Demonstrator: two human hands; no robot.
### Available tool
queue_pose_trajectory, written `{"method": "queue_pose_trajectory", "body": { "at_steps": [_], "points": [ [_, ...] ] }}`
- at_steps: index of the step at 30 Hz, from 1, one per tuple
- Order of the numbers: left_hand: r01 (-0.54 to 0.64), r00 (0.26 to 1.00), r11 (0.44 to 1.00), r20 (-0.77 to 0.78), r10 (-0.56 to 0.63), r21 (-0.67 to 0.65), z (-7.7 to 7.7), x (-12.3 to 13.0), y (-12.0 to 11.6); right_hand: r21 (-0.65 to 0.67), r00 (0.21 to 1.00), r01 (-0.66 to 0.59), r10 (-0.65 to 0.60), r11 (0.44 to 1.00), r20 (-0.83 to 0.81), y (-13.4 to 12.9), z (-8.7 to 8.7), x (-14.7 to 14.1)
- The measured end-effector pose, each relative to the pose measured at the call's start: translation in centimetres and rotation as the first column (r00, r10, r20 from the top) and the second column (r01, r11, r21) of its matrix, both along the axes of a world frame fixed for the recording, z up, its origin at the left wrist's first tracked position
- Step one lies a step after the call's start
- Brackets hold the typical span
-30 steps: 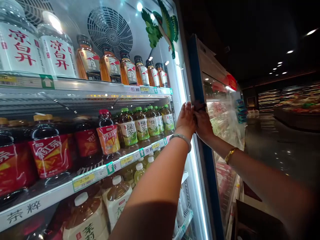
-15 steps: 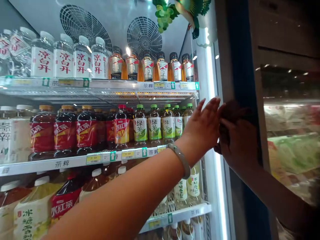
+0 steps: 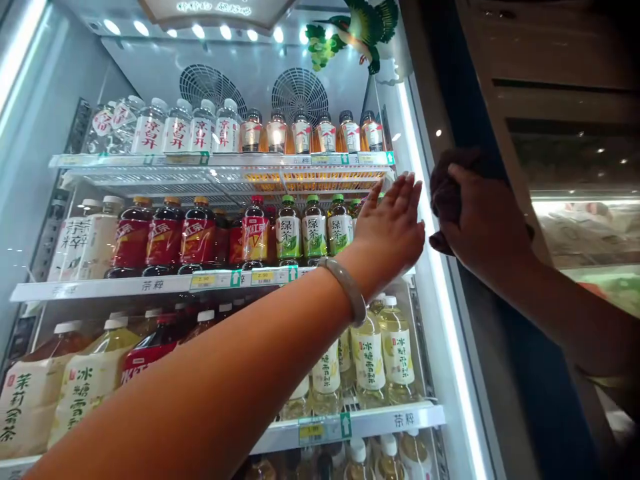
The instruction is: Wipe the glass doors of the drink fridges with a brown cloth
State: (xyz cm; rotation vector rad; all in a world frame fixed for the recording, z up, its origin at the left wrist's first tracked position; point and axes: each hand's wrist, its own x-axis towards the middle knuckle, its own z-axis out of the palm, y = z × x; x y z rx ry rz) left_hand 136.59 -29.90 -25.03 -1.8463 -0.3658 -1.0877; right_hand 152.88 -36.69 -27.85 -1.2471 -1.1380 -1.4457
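My left hand [image 3: 390, 223], with a grey bangle [image 3: 345, 287] at its wrist, reaches to the right edge of the lit drinks cooler. Its fingers are stretched out and it hides some green tea bottles [image 3: 339, 230]. Whether it touches the glass, I cannot tell. My right hand [image 3: 475, 210] is just right of the cooler's bright light strip, in front of a dark frame [image 3: 480, 113]. Its fingers are closed on a dark, crumpled cloth [image 3: 447, 190], which bulges out on the side facing my left hand.
Shelves hold water bottles [image 3: 150, 128], amber drinks [image 3: 301, 133], red-labelled tea bottles [image 3: 197, 233] and pale drinks [image 3: 370, 360]. A shelf edge [image 3: 375, 421] carries price tags. A bird decal [image 3: 353, 33] is at the top right. Another lit display [image 3: 590, 233] stands at the right.
The view has shifted back, showing more of the cooler. My hands, close together before, are now farther apart. The cloth shows more clearly in my right hand.
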Motion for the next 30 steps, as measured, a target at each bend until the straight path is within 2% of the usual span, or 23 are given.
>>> {"method": "queue_pose_trajectory", "body": {
  "at_steps": [2, 5, 8, 11, 14, 17, 20, 22, 25, 27, 30],
  "points": [
    [-0.015, 1.000, 1.000, 0.009, 0.015, -0.011, -1.1, -0.6, 0.1, 0.030, 1.000, 0.010, -0.010, 1.000, 0.003, 0.4, -1.2, -0.2],
    [-0.047, 0.999, 0.998, 0.024, 0.048, -0.044, -2.1, -1.3, 0.2, 0.023, 0.994, -0.032, 0.030, 0.999, 0.109, 1.0, -3.0, -1.6],
    [-0.065, 0.995, 0.995, 0.070, 0.071, -0.081, -2.3, -2.2, 0.5, -0.009, 0.985, -0.062, 0.063, 0.998, 0.161, 1.0, -3.4, -2.6],
    [-0.052, 0.991, 0.996, 0.121, 0.059, -0.067, -2.9, -3.5, 1.4, 0.000, 0.994, -0.072, 0.072, 0.997, 0.079, 0.8, -4.0, -2.8],
    [-0.022, 0.989, 1.000, 0.145, 0.021, 0.007, -4.8, -4.9, 2.0, -0.006, 0.989, -0.147, 0.147, 0.989, 0.033, 1.3, -6.2, -4.2],
    [-0.043, 0.984, 0.999, 0.172, 0.043, -0.004, -7.6, -6.1, 1.9, -0.101, 0.971, -0.167, 0.181, 0.981, 0.155, 1.9, -8.4, -6.8],
    [-0.076, 0.979, 0.996, 0.185, 0.084, -0.049, -10.2, -7.7, 1.6, -0.148, 0.963, -0.149, 0.178, 0.978, 0.201, 1.5, -9.3, -8.1],
    [-0.089, 0.979, 0.994, 0.181, 0.098, -0.056, -11.5, -8.8, 1.4, -0.129, 0.974, -0.161, 0.178, 0.979, 0.138, 1.1, -10.0, -7.9],
    [-0.114, 0.963, 0.989, 0.232, 0.134, -0.096, -12.7, -9.6, 1.1, -0.118, 0.977, -0.204, 0.209, 0.972, 0.034, 0.8, -11.7, -7.9],
    [-0.139, 0.942, 0.980, 0.286, 0.175, -0.142, -13.1, -9.5, 0.9, -0.196, 0.964, -0.232, 0.252, 0.953, 0.088, 0.9, -12.3, -8.7],
    [-0.174, 0.928, 0.970, 0.302, 0.219, -0.169, -13.3, -9.5, 0.7, -0.303, 0.933, -0.233, 0.301, 0.924, 0.199, 1.1, -11.8, -10.0]
  ]
}}
